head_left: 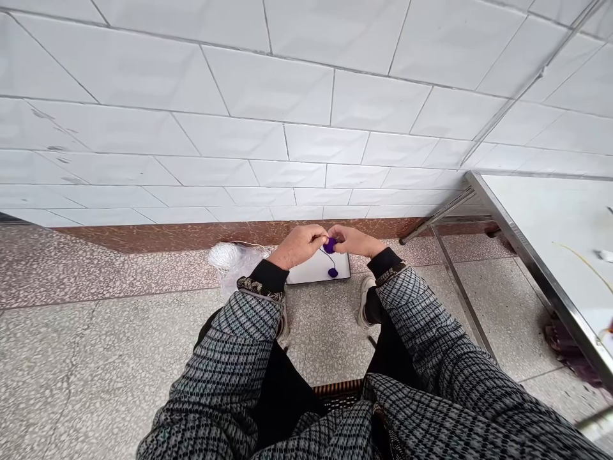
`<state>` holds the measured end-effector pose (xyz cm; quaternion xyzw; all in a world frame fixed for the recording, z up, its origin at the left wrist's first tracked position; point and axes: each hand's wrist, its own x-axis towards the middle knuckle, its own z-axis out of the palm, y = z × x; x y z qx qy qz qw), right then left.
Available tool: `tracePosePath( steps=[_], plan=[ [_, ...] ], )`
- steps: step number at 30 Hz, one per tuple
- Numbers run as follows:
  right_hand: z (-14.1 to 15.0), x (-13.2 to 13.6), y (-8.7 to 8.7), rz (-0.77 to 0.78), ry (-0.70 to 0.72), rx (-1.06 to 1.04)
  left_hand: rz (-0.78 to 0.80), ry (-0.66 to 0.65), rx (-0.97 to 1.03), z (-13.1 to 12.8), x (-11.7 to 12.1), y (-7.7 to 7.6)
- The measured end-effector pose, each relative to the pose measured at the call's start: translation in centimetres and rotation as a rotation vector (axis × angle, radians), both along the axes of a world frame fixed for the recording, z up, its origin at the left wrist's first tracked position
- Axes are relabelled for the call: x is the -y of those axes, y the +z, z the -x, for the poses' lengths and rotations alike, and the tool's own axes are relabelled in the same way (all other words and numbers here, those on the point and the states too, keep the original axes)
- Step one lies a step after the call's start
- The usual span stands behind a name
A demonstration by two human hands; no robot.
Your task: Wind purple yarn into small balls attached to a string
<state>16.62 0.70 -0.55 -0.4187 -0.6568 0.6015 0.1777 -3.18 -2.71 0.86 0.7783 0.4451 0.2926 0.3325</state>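
Observation:
Between my two hands is a small purple yarn piece (330, 245), roughly round. My left hand (297, 246) pinches at its left edge with thumb and forefinger; whether a thin tool is also there is too small to tell. My right hand (357, 242) is closed on the piece from the right, fingers curled over it. A dark strand hangs below the hands and leads to a small purple yarn ball (332, 273). That ball lies in a shallow white tray (306, 273) with a dark rim, partly hidden under my left hand.
A white yarn ball (225, 257) in clear plastic lies on the floor left of the tray. My shoes (366, 301) flank the tray. A white-topped metal table (541, 211) stands at right, with a dark reddish item (569, 348) beneath. The tiled wall (306, 140) rises ahead.

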Motion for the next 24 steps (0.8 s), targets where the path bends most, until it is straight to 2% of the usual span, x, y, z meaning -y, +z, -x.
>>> tracePosePath(
  steps=[2, 4, 7, 11, 15, 19, 21, 24],
  plan=[
    [-0.3, 0.4, 0.6, 0.132, 0.157, -0.139, 0.000, 0.066, -0.014, 0.3, -0.2, -0.1],
    [-0.5, 0.5, 1.0, 0.220, 0.164, -0.321, 0.004, 0.116, -0.032, 0.5, -0.4, -0.3],
    [-0.5, 0.3, 1.4, 0.256, -0.042, -0.548, 0.009, 0.129, -0.059, 0.4, -0.5, -0.6],
    [-0.2, -0.3, 1.3, 0.273, -0.325, -0.663, 0.055, -0.011, -0.102, -0.3, -0.3, -0.9],
    [0.1, -0.5, 0.8, 0.196, -0.439, -0.571, 0.063, -0.158, -0.126, -1.1, 0.2, -1.1],
    [0.2, -0.7, -0.1, 0.051, -0.463, -0.229, 0.022, -0.180, -0.128, -1.3, 0.3, -1.1],
    [0.2, -0.6, -0.4, -0.040, -0.409, -0.061, -0.015, -0.144, -0.127, -1.1, 0.2, -1.0],
    [0.0, -0.2, -0.1, -0.010, -0.132, 0.063, -0.059, -0.060, -0.106, -0.4, -0.2, -0.9]
  ],
)
